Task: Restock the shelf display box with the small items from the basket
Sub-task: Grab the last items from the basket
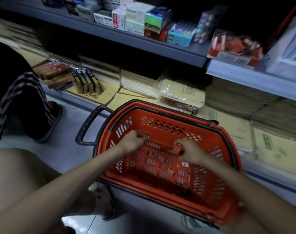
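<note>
Right hand (pixel 190 152) pinches a small red packet (pixel 178 148) between thumb and curled fingers, low inside the red basket (pixel 160 114). The packet stands out of the grip toward the left, its longer side about upright. Left hand (pixel 134 140) is further to the left and a little further from the body, close to the far wall of the basket. Its fingers are curled into a fist, but the picture is blurred there and I cannot tell if they hold something. More loose packets (pixel 161 157) lie flat on the basket floor, just beside the right grip on its near-left side, between the two wrists, and they point in different directions. The display box (pixel 233 56), red and already partly filled with similar red packets, stands on the shelf (pixel 245 71) well above the grip, forward and to the right of it. Its long side seems to run along the shelf edge. From the right hand the way to the box goes up and outward to the right, and this hand is clearly the nearer one; the left hand would have to cross over the basket. I judge that the right hand should carry its packet up over the basket rim to the box.
</note>
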Demonstrator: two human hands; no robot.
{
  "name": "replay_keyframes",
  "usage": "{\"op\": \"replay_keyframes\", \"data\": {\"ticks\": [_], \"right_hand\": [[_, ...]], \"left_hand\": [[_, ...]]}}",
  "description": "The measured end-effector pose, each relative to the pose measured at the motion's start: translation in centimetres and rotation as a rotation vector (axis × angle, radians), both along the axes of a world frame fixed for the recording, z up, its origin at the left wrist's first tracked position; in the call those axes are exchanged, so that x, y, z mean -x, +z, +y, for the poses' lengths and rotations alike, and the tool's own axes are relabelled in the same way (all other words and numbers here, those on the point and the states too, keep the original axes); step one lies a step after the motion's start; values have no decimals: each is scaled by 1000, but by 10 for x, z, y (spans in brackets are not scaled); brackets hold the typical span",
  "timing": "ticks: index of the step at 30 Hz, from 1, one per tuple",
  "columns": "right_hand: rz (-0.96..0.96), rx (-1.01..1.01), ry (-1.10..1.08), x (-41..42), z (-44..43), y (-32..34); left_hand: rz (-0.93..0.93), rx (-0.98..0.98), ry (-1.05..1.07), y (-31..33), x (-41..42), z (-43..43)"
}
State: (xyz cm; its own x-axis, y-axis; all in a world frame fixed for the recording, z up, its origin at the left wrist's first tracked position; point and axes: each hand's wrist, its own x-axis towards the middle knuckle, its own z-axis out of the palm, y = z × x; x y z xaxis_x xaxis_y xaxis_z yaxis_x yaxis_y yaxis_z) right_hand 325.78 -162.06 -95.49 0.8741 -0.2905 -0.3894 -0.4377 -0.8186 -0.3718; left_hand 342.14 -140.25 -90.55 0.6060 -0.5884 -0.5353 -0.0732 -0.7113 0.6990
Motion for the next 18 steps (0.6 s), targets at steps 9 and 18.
{"op": "replay_keyframes", "data": {"ticks": [9, 18], "right_hand": [[-340, -120, 100, -35, 58, 118], [-511, -868, -224, -38, 57, 86]], "left_hand": [[983, 435, 504, 44, 38, -32], [944, 422, 635, 34, 6, -18]]}}
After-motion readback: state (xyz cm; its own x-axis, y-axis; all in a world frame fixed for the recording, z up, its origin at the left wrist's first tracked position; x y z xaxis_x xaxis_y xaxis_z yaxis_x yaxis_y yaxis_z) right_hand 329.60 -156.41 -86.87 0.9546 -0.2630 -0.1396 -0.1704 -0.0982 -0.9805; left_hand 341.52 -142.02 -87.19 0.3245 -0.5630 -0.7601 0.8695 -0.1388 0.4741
